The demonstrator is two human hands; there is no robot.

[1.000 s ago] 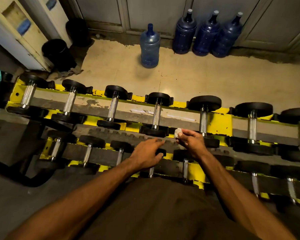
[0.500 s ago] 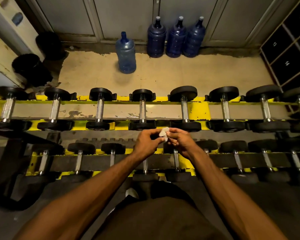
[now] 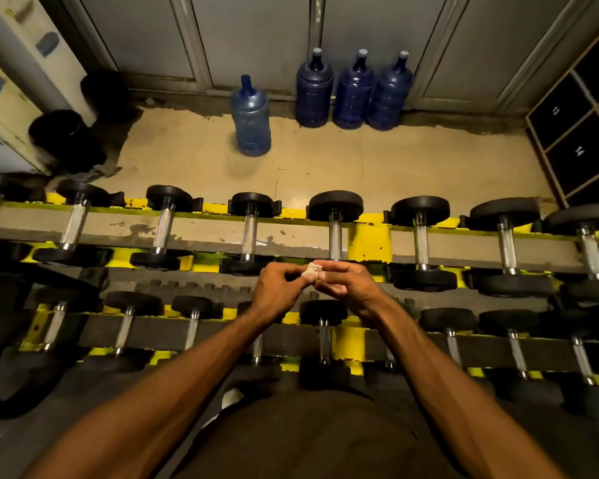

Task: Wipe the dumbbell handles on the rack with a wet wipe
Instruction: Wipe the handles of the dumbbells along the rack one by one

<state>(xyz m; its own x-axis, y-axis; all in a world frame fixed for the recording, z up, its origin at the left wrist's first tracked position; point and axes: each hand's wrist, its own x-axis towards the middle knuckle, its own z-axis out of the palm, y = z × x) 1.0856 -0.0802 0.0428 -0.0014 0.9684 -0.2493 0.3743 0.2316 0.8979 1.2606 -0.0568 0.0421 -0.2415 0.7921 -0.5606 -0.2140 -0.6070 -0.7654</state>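
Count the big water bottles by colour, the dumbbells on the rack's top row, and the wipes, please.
Light blue water bottle: 1
Dark blue water bottles: 3
Top-row dumbbells: 8, the leftmost cut off by the frame edge
Wet wipe: 1
Total: 13

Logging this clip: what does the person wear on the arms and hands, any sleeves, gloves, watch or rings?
The left forearm and right forearm are bare, with no sleeve in view. The left hand and right hand have no gloves, and no watch, band or ring shows. A dark brown garment covers the body between the arms.
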